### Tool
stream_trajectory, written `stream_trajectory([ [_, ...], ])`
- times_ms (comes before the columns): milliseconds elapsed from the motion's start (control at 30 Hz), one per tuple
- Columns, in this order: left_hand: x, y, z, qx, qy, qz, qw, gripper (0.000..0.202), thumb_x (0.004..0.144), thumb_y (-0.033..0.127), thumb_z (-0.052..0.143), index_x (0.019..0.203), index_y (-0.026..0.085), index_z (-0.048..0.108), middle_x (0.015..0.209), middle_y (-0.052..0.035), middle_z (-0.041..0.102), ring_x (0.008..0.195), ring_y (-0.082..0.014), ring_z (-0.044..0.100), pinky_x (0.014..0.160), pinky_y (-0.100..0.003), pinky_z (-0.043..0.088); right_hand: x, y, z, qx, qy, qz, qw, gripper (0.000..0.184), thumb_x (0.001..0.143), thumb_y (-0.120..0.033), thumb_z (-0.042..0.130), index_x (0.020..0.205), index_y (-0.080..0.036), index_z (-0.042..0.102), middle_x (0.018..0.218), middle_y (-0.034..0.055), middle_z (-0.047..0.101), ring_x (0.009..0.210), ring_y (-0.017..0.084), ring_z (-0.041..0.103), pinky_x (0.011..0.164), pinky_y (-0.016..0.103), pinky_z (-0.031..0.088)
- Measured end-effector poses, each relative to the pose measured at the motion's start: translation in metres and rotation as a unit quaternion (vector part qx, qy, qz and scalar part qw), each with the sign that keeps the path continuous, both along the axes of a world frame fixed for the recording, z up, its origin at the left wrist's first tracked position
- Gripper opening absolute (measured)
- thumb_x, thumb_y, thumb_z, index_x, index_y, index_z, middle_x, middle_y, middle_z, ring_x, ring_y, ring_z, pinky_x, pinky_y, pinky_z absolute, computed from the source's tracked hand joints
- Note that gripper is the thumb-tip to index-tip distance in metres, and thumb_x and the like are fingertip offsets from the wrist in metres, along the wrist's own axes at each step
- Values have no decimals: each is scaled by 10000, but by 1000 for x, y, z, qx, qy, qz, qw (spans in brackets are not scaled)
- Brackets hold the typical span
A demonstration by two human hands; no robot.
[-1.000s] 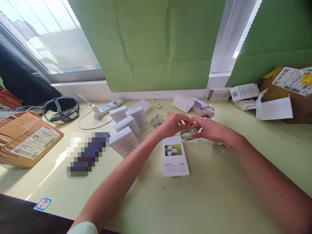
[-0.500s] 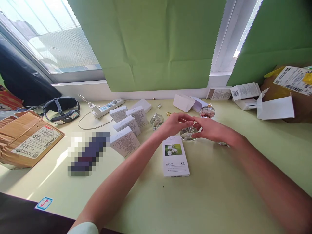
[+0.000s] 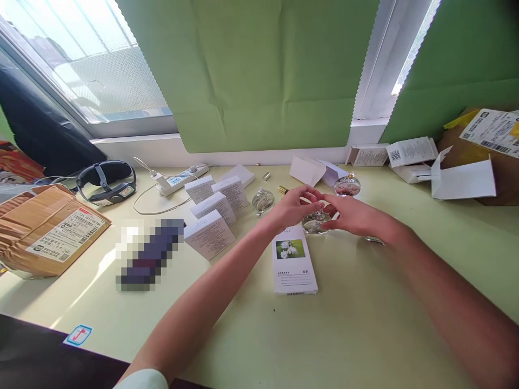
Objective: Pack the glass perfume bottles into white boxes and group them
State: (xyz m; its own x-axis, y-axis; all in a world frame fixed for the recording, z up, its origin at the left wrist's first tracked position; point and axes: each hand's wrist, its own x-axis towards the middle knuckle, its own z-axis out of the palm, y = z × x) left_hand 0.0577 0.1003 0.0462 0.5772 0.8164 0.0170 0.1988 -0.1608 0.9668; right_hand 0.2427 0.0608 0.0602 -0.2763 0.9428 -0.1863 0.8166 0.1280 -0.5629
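A round, flat glass bottle [image 3: 314, 226] stands on the table just behind a white box with a white-flower picture [image 3: 295, 265]. My right hand [image 3: 349, 213] grips the bottle from the right, thumb against its front. Over the bottle's top, my left hand [image 3: 298, 205] has its fingers drawn together, and they meet the right fingertips; whatever they pinch is hidden. A gold and black cap-like piece [image 3: 283, 190] lies behind my left hand. To the left is another round glass bottle [image 3: 263, 201]. Behind my right hand is a bottle with reddish contents [image 3: 347, 186].
Several white boxes [image 3: 208, 235] stand at the left, near a power strip [image 3: 182, 180]. Opened white cartons [image 3: 464, 178] and a brown box [image 3: 503, 189] lie at the right. A taped parcel [image 3: 57, 232], a black headset [image 3: 106, 183] and a blurred dark object [image 3: 152, 254] occupy the left side.
The whole view has shifted slightly, so things sit a little further right. Both hands stay at the bottle, with hardly any change in their fingers.
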Motion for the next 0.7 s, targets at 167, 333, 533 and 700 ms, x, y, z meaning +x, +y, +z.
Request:
stream_trajectory([
  [167,-1,0,0,0,-5,-7,1000,309,808,397,701,1030,210,596,979,-11,581,794,-94,551,674,-224,402,0,0,0,-1,-1,0,1000,619,779,-349,671,1363,-305,470,1125,62,706,1043,293,654,792,392,500],
  [333,-1,0,-2,3,-5,-4,1000,306,808,406,699,1025,215,600,979,-9,574,790,-92,542,679,-223,402,2,2,-3,4,-2,2,1000,583,776,-355,669,1327,-308,484,1133,55,705,1061,294,647,789,388,501],
  [533,0,2,-2,-8,-5,-4,1000,341,775,443,720,994,208,608,923,-3,572,768,-93,533,675,-221,400,2,2,-4,3,-9,3,1000,547,780,-363,662,1293,-287,490,1151,71,696,1046,287,653,807,395,503],
  [700,-1,1,1,-7,-7,-8,1000,318,777,426,716,977,202,611,909,10,564,777,-87,532,680,-213,397,0,1,-4,4,-2,5,1000,510,776,-366,669,1252,-268,515,1114,69,699,1028,280,653,810,379,498],
])
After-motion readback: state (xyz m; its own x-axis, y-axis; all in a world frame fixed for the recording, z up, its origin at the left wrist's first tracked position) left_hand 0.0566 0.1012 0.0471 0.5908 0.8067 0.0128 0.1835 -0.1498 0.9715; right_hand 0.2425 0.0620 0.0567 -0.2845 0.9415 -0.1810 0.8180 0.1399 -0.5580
